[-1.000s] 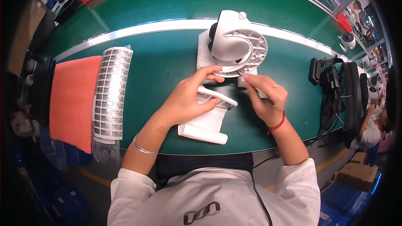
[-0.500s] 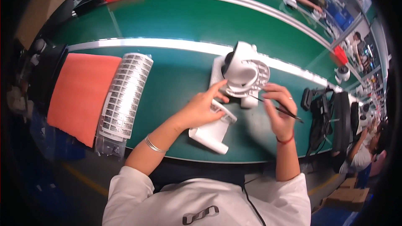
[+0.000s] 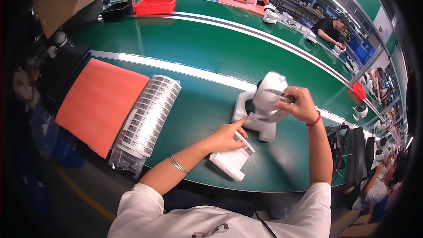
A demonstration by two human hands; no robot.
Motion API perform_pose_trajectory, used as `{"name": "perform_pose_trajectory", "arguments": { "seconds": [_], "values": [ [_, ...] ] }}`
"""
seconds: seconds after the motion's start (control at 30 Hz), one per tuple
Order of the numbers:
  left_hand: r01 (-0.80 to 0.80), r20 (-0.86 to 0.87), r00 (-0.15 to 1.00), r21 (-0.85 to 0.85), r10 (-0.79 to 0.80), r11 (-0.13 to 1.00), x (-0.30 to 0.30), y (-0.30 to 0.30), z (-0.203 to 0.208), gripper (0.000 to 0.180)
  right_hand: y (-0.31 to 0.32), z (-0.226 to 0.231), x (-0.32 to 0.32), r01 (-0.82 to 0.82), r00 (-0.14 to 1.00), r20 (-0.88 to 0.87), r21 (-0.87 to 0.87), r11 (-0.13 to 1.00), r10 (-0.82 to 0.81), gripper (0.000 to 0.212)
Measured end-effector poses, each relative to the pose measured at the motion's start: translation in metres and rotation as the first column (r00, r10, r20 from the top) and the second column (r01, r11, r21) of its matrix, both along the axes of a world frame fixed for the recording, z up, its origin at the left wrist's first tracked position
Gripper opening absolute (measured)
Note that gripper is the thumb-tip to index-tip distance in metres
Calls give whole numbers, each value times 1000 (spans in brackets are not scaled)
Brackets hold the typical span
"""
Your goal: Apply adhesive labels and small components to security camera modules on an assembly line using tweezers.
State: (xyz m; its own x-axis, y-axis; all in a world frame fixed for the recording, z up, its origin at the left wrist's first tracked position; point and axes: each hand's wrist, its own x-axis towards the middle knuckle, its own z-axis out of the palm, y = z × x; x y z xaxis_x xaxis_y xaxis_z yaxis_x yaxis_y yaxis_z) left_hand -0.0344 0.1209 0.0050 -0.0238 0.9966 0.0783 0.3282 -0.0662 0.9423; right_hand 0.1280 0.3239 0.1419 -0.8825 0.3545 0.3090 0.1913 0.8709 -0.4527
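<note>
gripping the rim of a white rounded device (image 3: 268,99) with the right hand (image 3: 300,104), closing thumb and bent fingers narrowly on it, and holding it tilted over a white foam stand (image 3: 267,131). showing up blurred at the rim; not being able to tell any small tool in those fingers. pinching a white label strip (image 3: 228,164) between thumb and curled fingers of the left hand (image 3: 227,137), leaving hardly a gap, on the near left side of the foam stand. stretching the index finger of that hand to the left edge of the foam stand, not being able to tell touching from almost touching. lying well to the left of the foam stand: a rolled label sheet (image 3: 152,114), and beyond it an orange cloth (image 3: 103,101). lying to the right of the foam stand: black straps (image 3: 338,147).
</note>
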Motion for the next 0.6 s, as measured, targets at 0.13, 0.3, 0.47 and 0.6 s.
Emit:
{"name": "perform_pose_trajectory", "arguments": {
  "seconds": [0.13,0.3,0.47,0.6],
  "values": [
    [10,21,1000,-21,-10,1000,2,0,10,87,47,-21,-9,240,950,-274,330,913,-151,30],
    [18,-4,1000,-22,-18,1000,1,0,5,87,116,-106,-25,368,919,-181,712,598,-350,17],
    [14,-26,1000,-40,-15,999,4,-1,6,88,159,-147,-34,373,899,-173,784,496,-402,18],
    [-12,3,1000,-51,13,999,3,-3,11,84,154,-148,-48,451,842,-75,640,622,-534,26]
  ]
}}
